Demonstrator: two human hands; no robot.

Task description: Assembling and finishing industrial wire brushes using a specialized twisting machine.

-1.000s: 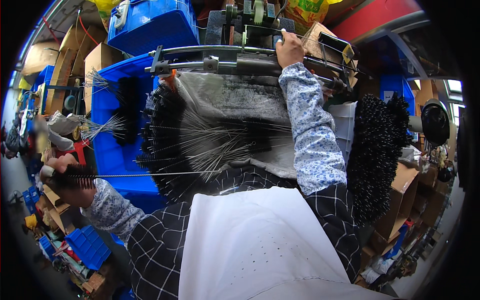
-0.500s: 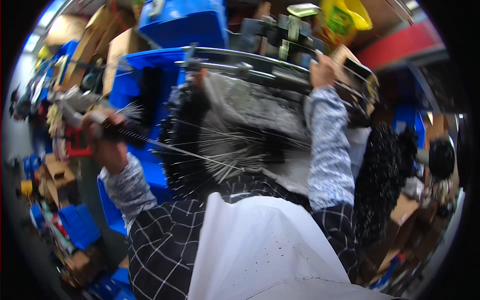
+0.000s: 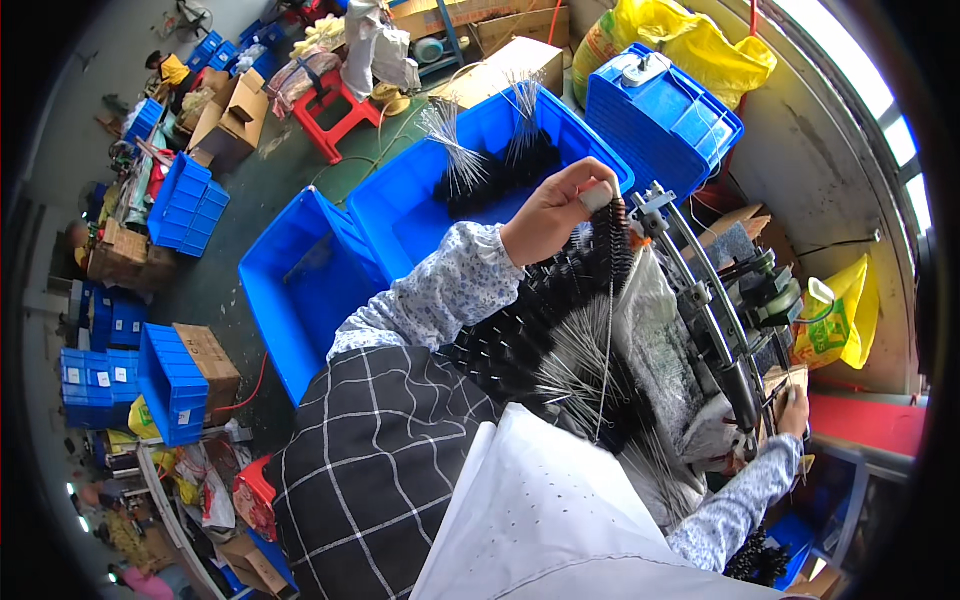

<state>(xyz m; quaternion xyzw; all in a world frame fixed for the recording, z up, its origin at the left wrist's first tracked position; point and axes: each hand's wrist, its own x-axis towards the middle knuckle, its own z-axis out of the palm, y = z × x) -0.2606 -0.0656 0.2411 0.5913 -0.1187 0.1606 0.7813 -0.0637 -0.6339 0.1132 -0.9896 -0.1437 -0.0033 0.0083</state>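
My left hand (image 3: 548, 222) is closed, thumb against fingers, on the top of a black-bristled wire brush (image 3: 612, 250). Its thin twisted wire stem hangs down toward my lap. Under it lies a pile of similar black brushes (image 3: 510, 325), their bare wire stems (image 3: 580, 365) fanned toward me. Right beside the pile runs a metal bench machine (image 3: 715, 310) with long rails. At the machine's near right end, my right hand (image 3: 793, 412) is closed by a small open cardboard box (image 3: 775, 395); what its fingers hold is too small to make out.
A blue bin (image 3: 400, 235) beyond my left arm holds more wire-stemmed brushes (image 3: 455, 160). Next to it stands another blue bin (image 3: 290, 300). An upturned blue crate (image 3: 660, 120) sits behind the machine. A red stool (image 3: 335, 110) and yellow bags (image 3: 690, 40) are farther off.
The view has swung round. My left hand has come from far out on the left to above the brush pile, still holding a brush. My right hand stays by the box at the machine's end.
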